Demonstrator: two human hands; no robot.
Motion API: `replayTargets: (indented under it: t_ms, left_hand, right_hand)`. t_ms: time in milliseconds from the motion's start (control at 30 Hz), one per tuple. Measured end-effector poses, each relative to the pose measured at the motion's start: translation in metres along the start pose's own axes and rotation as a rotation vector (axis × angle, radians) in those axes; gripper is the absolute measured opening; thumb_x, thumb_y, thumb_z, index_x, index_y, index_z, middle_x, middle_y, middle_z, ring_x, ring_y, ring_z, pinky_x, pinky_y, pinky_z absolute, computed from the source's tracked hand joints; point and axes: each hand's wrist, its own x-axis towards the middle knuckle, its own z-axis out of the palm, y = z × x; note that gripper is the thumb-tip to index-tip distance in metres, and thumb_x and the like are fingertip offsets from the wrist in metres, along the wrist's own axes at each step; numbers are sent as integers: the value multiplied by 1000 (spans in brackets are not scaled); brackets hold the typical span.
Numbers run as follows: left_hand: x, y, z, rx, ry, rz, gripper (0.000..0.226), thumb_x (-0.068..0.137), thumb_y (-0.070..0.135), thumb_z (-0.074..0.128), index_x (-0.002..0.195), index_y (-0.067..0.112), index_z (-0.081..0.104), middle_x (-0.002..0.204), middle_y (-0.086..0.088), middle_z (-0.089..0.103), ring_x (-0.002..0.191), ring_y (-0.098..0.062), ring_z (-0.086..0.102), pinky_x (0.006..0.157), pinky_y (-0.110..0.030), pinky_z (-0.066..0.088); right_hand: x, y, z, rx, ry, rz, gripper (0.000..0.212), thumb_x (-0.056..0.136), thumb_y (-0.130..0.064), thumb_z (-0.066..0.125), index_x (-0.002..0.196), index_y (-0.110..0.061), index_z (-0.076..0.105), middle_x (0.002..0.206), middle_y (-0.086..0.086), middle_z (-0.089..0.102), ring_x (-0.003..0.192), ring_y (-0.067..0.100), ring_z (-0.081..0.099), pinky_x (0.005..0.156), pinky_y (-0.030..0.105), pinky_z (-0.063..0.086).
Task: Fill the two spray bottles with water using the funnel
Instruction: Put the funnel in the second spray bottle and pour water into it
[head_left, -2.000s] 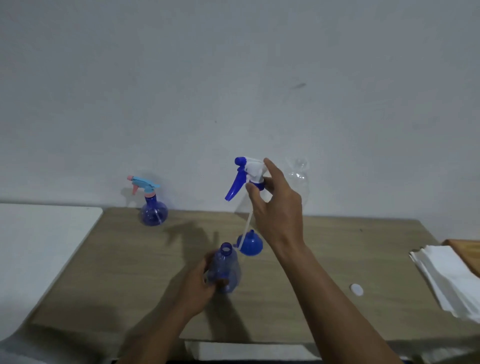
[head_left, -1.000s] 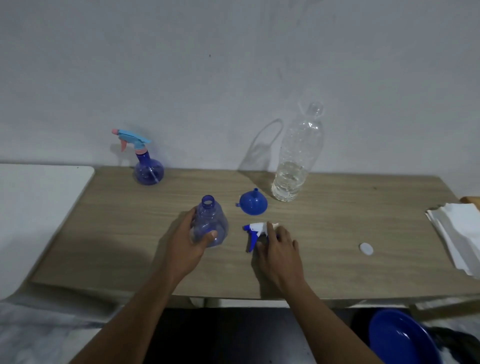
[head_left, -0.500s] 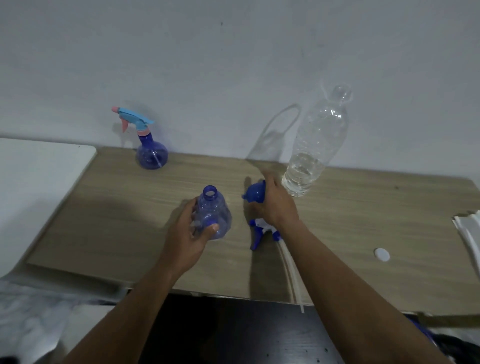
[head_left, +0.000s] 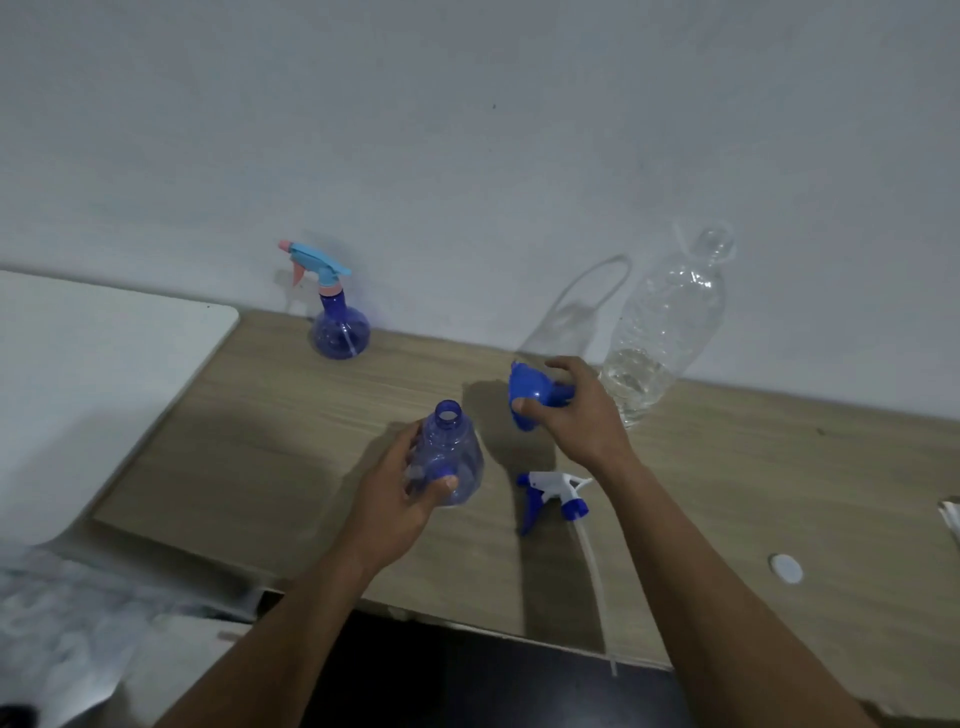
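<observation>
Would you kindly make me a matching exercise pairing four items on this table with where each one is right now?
Items:
1. funnel
2. open spray bottle
3. white-and-blue trigger head
4. white cap

Places:
A. lying on the table between the forearms
B. in the right hand
C. alone on the table, far right
D. in the left hand

Pairs: 1-B, 2-D, 3-A, 4-C

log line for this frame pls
left hand: holds open bottle | right hand: holds funnel | sprayer: on table | fill: not started
</observation>
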Motion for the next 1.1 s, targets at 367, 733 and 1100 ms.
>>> replayTargets:
  t_ms: [367,733,1100]
  left_hand:
    - [-2,4,-4,76,-13,-37,64,83,14,78,131,44,48,121,34,58,113,5,58,97,-35,55]
    - [-3,8,-3,62,3,-48,71,77,21,77,121,66,45,127,29,58,122,-5,57,101,-47,52]
    - [-1,2,-3,70,3,-36,64,81,13,76,124,54,50,125,23,62,117,3,58,98,-44,54]
  right_hand:
    - [-45,-74,-8,583,-169,-127,46,90,-28,74,132,-34,54,116,15,66,106,24,70,85,39,61]
    - [-63,-92,20,525,-103,-258,53,79,-11,83,123,-20,54,112,9,65,89,16,68,74,24,55]
    - [-63,-68,42,425,-95,-255,84,79,-10,84,150,-26,43,139,-8,54,122,14,61,97,33,56]
